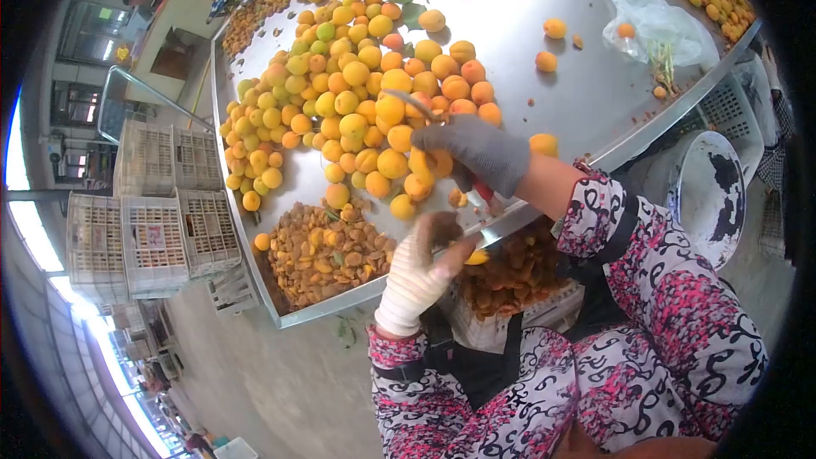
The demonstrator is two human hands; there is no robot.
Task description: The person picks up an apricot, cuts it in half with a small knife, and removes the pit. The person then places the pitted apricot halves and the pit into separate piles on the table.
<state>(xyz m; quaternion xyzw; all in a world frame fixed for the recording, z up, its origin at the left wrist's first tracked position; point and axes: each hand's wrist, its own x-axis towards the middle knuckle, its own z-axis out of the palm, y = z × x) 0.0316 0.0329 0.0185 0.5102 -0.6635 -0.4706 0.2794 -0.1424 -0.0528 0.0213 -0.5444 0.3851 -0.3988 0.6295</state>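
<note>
My right hand [489, 151], in a grey glove, is closed round a curved knife [416, 104]. Its bright blade arcs out past the fingers over the fruit, and a bit of red handle shows below the palm. An apricot [437, 163] sits right at those gloved fingertips. Lower down is my left hand [422, 270], in a whitish glove stained brown at the fingers, with thumb and fingers apart over the table's edge. By its thumb tip is a yellow apricot piece [477, 257], above a crate [501, 327] filled with brownish cut fruit.
Whole apricots [348, 102] lie heaped on the metal table [501, 0]. A pile of brown-orange halves [323, 255] fills its near left corner. At the right are a clear plastic bag [659, 21] and a worn white basin [710, 200]. Stacked crates [153, 234] stand at left.
</note>
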